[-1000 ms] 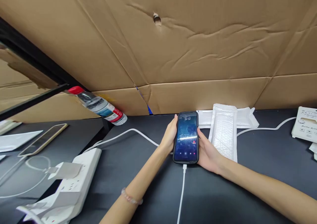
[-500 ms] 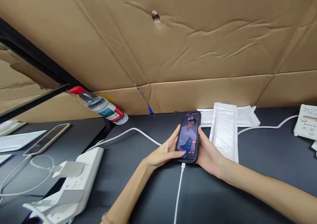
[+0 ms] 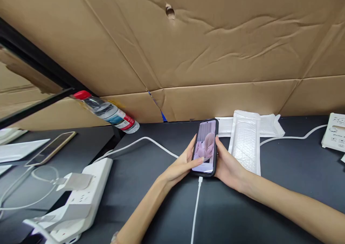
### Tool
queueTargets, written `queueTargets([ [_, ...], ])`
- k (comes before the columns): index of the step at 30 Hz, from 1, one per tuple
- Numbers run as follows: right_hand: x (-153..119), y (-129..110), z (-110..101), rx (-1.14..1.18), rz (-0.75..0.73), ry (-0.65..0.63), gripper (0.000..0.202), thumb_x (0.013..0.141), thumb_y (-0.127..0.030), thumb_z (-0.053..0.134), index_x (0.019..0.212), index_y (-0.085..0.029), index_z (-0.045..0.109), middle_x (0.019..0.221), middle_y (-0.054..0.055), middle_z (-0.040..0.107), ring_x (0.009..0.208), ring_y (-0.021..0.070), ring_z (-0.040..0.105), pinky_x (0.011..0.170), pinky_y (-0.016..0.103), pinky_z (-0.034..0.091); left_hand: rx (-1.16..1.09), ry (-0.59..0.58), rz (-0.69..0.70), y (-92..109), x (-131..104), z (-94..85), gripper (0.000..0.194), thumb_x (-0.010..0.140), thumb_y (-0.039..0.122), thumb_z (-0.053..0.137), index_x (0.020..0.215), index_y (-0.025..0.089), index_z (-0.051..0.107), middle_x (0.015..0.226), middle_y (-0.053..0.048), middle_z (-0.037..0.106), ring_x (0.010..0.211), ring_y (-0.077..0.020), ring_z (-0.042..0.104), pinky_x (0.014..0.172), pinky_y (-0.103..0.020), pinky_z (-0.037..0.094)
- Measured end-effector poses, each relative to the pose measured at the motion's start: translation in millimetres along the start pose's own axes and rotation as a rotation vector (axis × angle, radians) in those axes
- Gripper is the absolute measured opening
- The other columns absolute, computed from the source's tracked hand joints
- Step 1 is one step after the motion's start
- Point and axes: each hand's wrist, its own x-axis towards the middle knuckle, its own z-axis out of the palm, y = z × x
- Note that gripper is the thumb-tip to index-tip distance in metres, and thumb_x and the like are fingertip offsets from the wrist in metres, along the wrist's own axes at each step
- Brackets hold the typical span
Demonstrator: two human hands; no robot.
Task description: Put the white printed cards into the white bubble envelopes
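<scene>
Spanning the frame, dark surface (image 3: 151, 200), white bubble mailer (image 3: 244, 145) just right of both hands, right hand (image 3: 228, 165) cradling black-cased phone (image 3: 205, 147) at centre, lit screen tilted up, left hand (image 3: 179, 166) with fingers (image 3: 192, 145) curled round its edge, thumb on screen, white cable (image 3: 196, 209) plugged into its base.

We see a black-cased phone (image 3: 205, 147) with a pink screen, a white cable (image 3: 196, 208), a black table (image 3: 167, 200), brown cardboard (image 3: 215, 57) and a red-capped bottle (image 3: 107, 111)
</scene>
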Motion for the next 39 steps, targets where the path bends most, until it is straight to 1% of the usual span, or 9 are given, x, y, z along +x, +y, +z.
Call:
queueTargets([
  [2, 0, 0, 0, -0.001, -0.001, -0.002, 0.058, 0.088, -0.065, 0.048, 0.126, -0.024, 0.063, 0.107, 0.007, 0.070, 0.100, 0.0208, 0.065, 0.091, 0.037, 0.049, -0.033, 0.010, -0.015, 2, -1, -0.7, 0.098, 0.071, 0.029, 0.082, 0.153, 0.031, 0.028, 0.158, -0.007, 0.034, 0.146, -0.0278, 0.029, 0.120, -0.037, 0.024],
  [4, 0, 0, 1, -0.002, 0.001, -0.005, 0.059, 0.089, -0.066, 0.047, 0.125, -0.023, 0.063, 0.108, 0.007, 0.070, 0.100, 0.0206, 0.065, 0.092, 0.037, 0.049, -0.045, -0.002, -0.018, 3, -1, -1.8, 0.097, 0.068, 0.021, 0.084, 0.151, 0.032, 0.034, 0.156, -0.006, 0.037, 0.145, -0.0273, 0.031, 0.120, -0.036, 0.024],
  [11, -2, 0, 3, 0.014, -0.011, -0.006, 0.059, 0.092, -0.063, 0.043, 0.129, -0.021, 0.061, 0.109, 0.009, 0.071, 0.103, 0.0218, 0.065, 0.095, 0.039, 0.048, -0.110, -0.008, -0.059, 3, -1, -5.9, 0.098, 0.070, 0.022, 0.082, 0.153, 0.031, 0.029, 0.157, -0.007, 0.036, 0.144, -0.0287, 0.034, 0.117, -0.037, 0.030],
  [17, -2, 2, 2, 0.045, -0.034, -0.096, 0.060, 0.092, -0.063, 0.042, 0.134, -0.023, 0.057, 0.116, 0.010, 0.069, 0.108, 0.0237, 0.064, 0.097, 0.043, 0.048, -0.145, 0.045, -0.077, 5, -2, -3.4, 0.098, 0.070, 0.024, 0.082, 0.153, 0.030, 0.030, 0.154, -0.007, 0.041, 0.143, -0.0282, 0.036, 0.116, -0.036, 0.032],
  [21, -3, 2, 1, 0.029, -0.026, -0.080, 0.059, 0.093, -0.061, 0.042, 0.131, -0.020, 0.059, 0.119, 0.011, 0.068, 0.110, 0.0237, 0.063, 0.098, 0.043, 0.048, -0.124, 0.025, -0.071, 6, -2, -3.7, 0.102, 0.068, 0.021, 0.083, 0.153, 0.032, 0.028, 0.155, -0.006, 0.039, 0.143, -0.0276, 0.036, 0.116, -0.036, 0.032],
  [28, -3, 1, 0, 0.015, -0.026, -0.087, 0.059, 0.094, -0.062, 0.040, 0.136, -0.024, 0.055, 0.121, 0.008, 0.068, 0.110, 0.0213, 0.064, 0.099, 0.040, 0.047, -0.084, -0.034, -0.058, 2, -2, -12.6, 0.106, 0.065, 0.016, 0.084, 0.153, 0.033, 0.028, 0.158, -0.004, 0.033, 0.145, -0.0262, 0.032, 0.116, -0.032, 0.032],
  [31, -2, 2, -1, 0.018, -0.018, -0.092, 0.059, 0.093, -0.063, 0.040, 0.138, -0.027, 0.054, 0.121, 0.007, 0.068, 0.109, 0.0225, 0.064, 0.098, 0.042, 0.048, -0.129, -0.020, -0.080, 2, -1, -11.5, 0.093, 0.072, 0.020, 0.081, 0.151, 0.032, 0.034, 0.152, -0.005, 0.044, 0.140, -0.0269, 0.040, 0.115, -0.036, 0.033],
  [35, -2, 4, -3, 0.013, -0.026, -0.116, 0.061, 0.089, -0.065, 0.046, 0.139, -0.030, 0.054, 0.121, 0.007, 0.069, 0.109, 0.0247, 0.065, 0.096, 0.044, 0.049, -0.268, 0.031, -0.071, 6, 3, -5.5, 0.060, 0.087, 0.043, 0.066, 0.141, 0.024, 0.049, 0.137, -0.009, 0.060, 0.130, -0.0273, 0.053, 0.113, -0.039, 0.035],
  [39, -2, 5, -4, 0.007, -0.025, -0.118, 0.062, 0.090, -0.065, 0.046, 0.141, -0.031, 0.052, 0.124, 0.007, 0.068, 0.111, 0.0237, 0.063, 0.096, 0.043, 0.049, -0.362, 0.055, -0.110, 9, 5, -1.9, 0.050, 0.093, 0.046, 0.055, 0.136, 0.021, 0.054, 0.126, -0.009, 0.067, 0.121, -0.0260, 0.060, 0.110, -0.040, 0.039],
])
